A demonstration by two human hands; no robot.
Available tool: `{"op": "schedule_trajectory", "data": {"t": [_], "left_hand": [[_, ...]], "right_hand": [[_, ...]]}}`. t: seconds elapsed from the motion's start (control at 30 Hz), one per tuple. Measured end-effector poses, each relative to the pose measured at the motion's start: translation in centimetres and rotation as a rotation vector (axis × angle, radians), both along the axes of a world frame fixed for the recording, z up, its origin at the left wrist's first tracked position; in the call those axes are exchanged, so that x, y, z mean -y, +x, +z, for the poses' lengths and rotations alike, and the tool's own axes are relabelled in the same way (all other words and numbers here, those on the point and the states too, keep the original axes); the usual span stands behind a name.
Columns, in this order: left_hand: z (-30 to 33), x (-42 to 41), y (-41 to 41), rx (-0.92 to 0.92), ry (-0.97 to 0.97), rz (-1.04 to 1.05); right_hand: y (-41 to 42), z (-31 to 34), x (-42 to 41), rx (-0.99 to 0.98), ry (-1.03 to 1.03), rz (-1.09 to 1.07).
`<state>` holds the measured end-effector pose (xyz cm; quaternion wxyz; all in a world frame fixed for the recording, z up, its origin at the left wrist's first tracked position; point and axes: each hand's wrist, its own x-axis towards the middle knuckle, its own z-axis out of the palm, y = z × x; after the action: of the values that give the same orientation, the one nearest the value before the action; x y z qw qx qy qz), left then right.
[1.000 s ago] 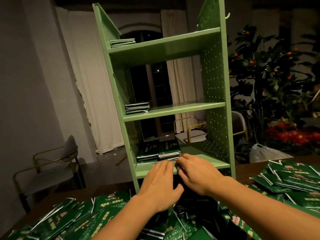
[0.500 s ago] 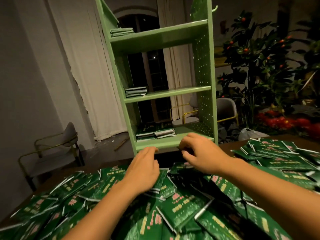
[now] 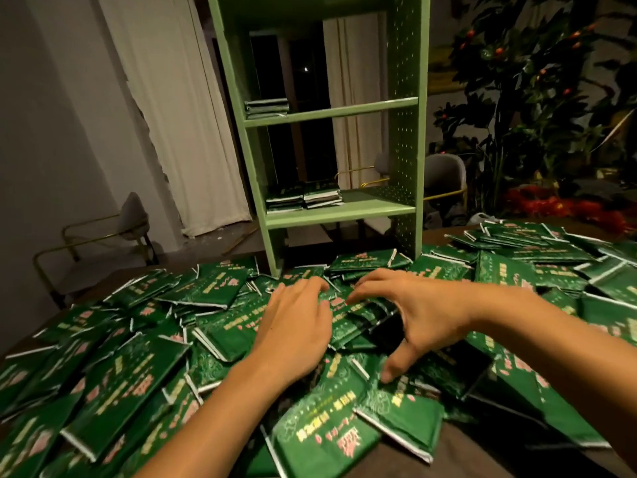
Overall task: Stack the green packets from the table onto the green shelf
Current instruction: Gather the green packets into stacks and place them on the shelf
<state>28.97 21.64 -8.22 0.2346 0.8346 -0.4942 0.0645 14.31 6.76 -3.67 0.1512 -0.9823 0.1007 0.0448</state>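
Note:
Several green packets (image 3: 131, 384) lie heaped across the table in front of me. The green shelf (image 3: 339, 213) stands at the table's far edge. Its bottom board carries two short stacks of packets (image 3: 305, 198), and a small stack (image 3: 266, 108) sits on the left of the middle board. My left hand (image 3: 296, 326) lies on the heap with fingers spread flat over a packet. My right hand (image 3: 410, 310) is beside it, fingers and thumb spread wide over a packet (image 3: 358, 317) in the middle of the pile, fingertips touching it. Neither hand has lifted anything.
A grey chair with a brass frame (image 3: 103, 239) stands at the left beyond the table. Another chair (image 3: 444, 174) shows behind the shelf. A dark plant with small red fruit (image 3: 537, 84) fills the right background. White curtains (image 3: 179, 115) hang behind.
Both hands have drawn back from the shelf's bottom board and come down onto the packet heap. The view has tilted downward, so the shelf's top is out of frame.

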Motion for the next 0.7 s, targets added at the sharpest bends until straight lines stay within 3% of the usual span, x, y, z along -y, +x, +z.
{"op": "schedule_trajectory", "data": {"t": [0.2, 0.47, 0.53, 0.63, 0.7], "left_hand": [[-1.2, -0.3, -1.6, -0.006, 0.042, 0.025], [-2.4, -0.7, -1.1, -0.101, -0.153, -0.031], [-2.4, -0.8, -1.1, -0.140, -0.231, -0.030], [-2.4, -0.8, -0.7, -0.173, -0.286, -0.023], [-2.5, -0.5, -0.7, -0.180, -0.309, -0.001]], "right_hand": [[-2.4, -0.7, 1.0, -0.034, -0.096, -0.190], [-0.9, -3.6, 1.5, 0.312, 0.126, -0.276], [-0.9, -4.0, 1.6, 0.301, 0.027, -0.285], [-1.1, -4.0, 1.5, 0.223, -0.278, -0.365], [-1.3, -4.0, 1.6, 0.200, -0.285, -0.390]]}}
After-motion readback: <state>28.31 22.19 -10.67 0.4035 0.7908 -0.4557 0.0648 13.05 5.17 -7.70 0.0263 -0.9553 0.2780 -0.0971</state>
